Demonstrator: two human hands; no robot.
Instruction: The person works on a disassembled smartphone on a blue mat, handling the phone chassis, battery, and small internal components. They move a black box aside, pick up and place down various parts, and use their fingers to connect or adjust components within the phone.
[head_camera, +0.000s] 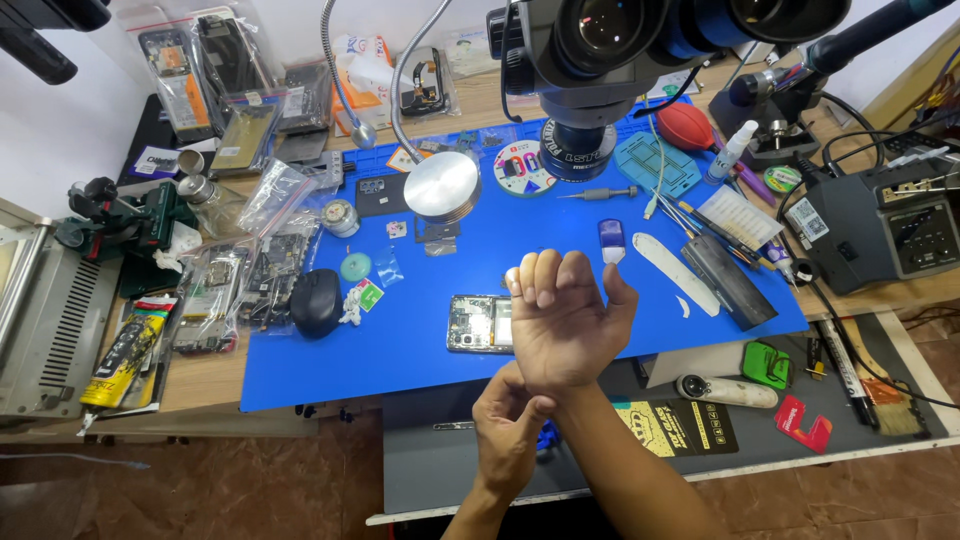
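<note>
Curling the right hand (565, 320) into a loose fist above the blue mat (330, 375), holding nothing; pinching the right wrist with the left hand (508, 430) fingers pressed together. Lying just beside the fist, an opened phone (478, 323) on the mat.

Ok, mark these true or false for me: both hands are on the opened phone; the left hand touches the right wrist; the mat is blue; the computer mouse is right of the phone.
1. Both hands rest on the opened phone. False: the right hand is raised above it in a loose fist, holding nothing.
2. The left hand touches the right wrist. True.
3. The mat is blue. True.
4. The black mouse lies right of the phone. False: it lies left of it.
</note>
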